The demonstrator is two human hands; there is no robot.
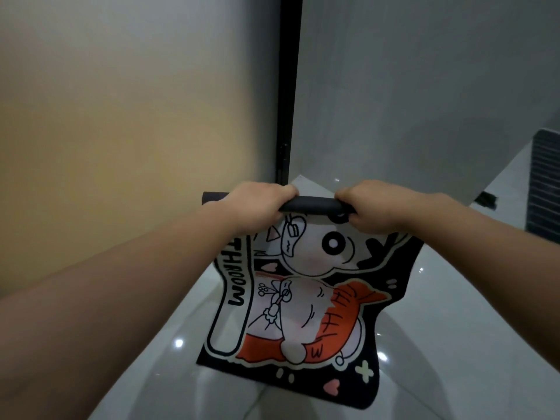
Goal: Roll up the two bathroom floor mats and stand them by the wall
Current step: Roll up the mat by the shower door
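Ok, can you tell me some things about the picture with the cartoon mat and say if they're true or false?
1. Both hands hold the cartoon mat at its rolled top edge. True: the left hand and right hand grip the roll.
2. The mat is fully rolled up. False: most of it hangs unrolled.
3. The mat has an orange patch on it. True.
4. A second mat lies under the first. False: a dark ribbed mat lies apart at the right edge.
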